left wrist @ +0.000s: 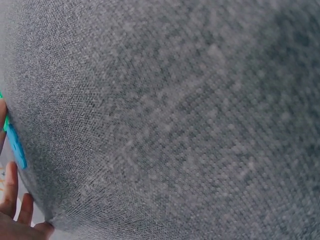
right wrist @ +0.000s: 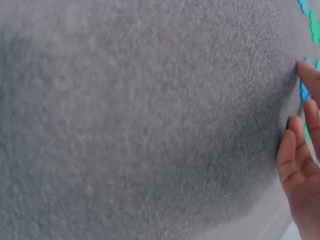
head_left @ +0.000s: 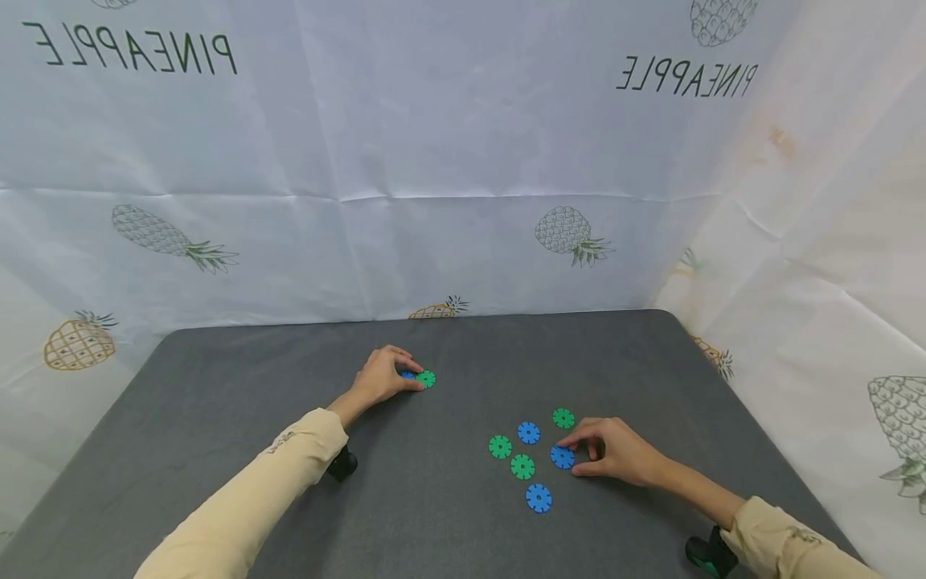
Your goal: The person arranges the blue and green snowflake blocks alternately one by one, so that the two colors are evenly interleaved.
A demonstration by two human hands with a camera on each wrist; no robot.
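My left hand (head_left: 381,376) is at the far middle of the table, thumb and fingers pinching a green notched disc (head_left: 427,379). A blue notched disc (left wrist: 16,146) sits right beside the green one, partly hidden by the fingers in the head view. Over on the right, my right hand (head_left: 620,453) has its thumb and forefinger at opposite edges of another blue notched disc (head_left: 562,457), gripping it at the tabletop. In the right wrist view the thumb (right wrist: 311,77) overlaps that disc's edge, and the other fingers are bent.
Left of and around the right hand lie several loose discs: a blue one (head_left: 529,433), green ones (head_left: 500,447) (head_left: 523,466), a green disc (head_left: 563,418) farther back and a blue disc (head_left: 538,498) nearer. The grey table (head_left: 434,515) meets a pineapple-print curtain (head_left: 448,241) behind.
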